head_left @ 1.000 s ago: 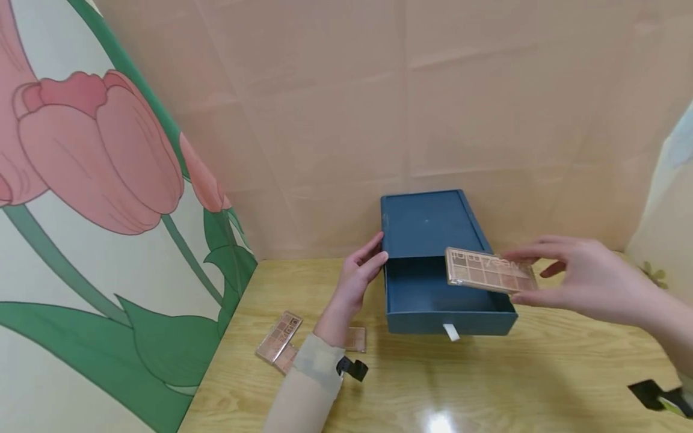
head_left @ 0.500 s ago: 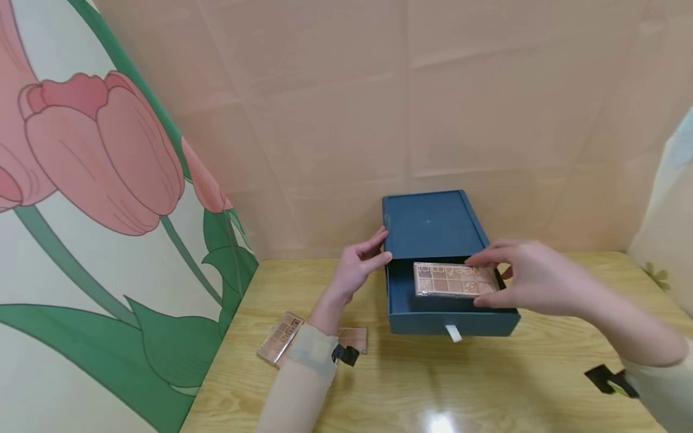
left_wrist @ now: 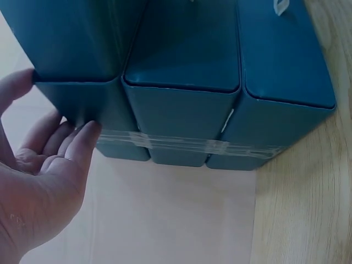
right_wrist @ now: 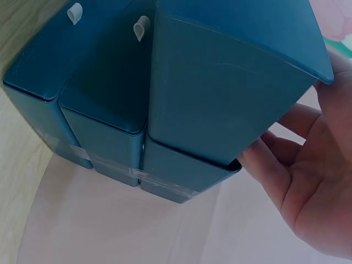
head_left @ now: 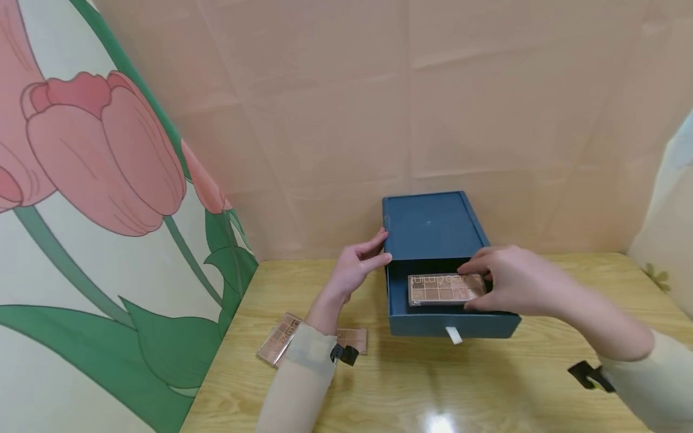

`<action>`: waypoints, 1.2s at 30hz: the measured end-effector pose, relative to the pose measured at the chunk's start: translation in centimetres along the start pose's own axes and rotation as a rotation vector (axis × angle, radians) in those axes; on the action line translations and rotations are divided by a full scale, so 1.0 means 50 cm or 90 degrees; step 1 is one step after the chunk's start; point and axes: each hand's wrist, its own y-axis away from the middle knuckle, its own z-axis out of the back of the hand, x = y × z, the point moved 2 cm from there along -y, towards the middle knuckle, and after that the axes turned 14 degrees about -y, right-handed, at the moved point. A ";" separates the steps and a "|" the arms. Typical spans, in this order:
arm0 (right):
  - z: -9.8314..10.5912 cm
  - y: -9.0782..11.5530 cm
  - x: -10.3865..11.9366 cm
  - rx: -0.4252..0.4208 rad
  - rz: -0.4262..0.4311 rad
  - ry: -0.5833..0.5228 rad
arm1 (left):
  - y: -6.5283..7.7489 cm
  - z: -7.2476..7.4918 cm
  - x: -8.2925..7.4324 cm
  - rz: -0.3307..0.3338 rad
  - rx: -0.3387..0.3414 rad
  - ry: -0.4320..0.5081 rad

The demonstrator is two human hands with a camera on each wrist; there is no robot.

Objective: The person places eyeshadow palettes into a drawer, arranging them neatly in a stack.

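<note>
A blue drawer unit [head_left: 433, 225] stands on the table, its top drawer [head_left: 455, 325] pulled out toward me. My right hand [head_left: 514, 282] pinches the right end of an eyeshadow palette [head_left: 438, 290], held flat inside the drawer behind its front wall. In the right wrist view the drawer's side hides the palette, and the fingers [right_wrist: 269, 170] reach in above the edge. My left hand [head_left: 352, 270] touches the unit's left side with thumb and fingertips. The left wrist view shows its fingers [left_wrist: 82, 146] bent loosely against the blue wall.
Left of the unit, more palettes lie on the wooden table [head_left: 433, 379]: one palette [head_left: 280, 338] at the far left, another palette [head_left: 353, 340] partly behind my left forearm. Two lower drawers [left_wrist: 181, 110] sit below, with clear tape around the casing. A fabric-covered wall [head_left: 325, 150] rises behind.
My right hand has carried the palette leftward from above the drawer's right edge and lowered it into the drawer. The left hand stays against the unit's side.
</note>
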 end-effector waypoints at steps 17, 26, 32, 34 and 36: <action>-0.011 0.004 -0.001 -0.008 0.001 -0.013 | 0.001 -0.005 0.005 -0.002 0.002 -0.003; -0.001 0.009 0.003 -0.072 0.005 -0.005 | 0.002 -0.007 0.003 -0.004 0.002 -0.003; 0.019 0.014 -0.004 -0.147 -0.008 -0.020 | 0.003 -0.009 0.003 -0.006 -0.002 -0.003; 0.025 0.015 -0.014 -0.186 -0.004 -0.032 | 0.005 -0.008 0.004 -0.010 -0.002 -0.001; 0.028 0.015 -0.028 -0.231 -0.001 -0.047 | 0.005 -0.008 0.005 -0.014 0.000 0.002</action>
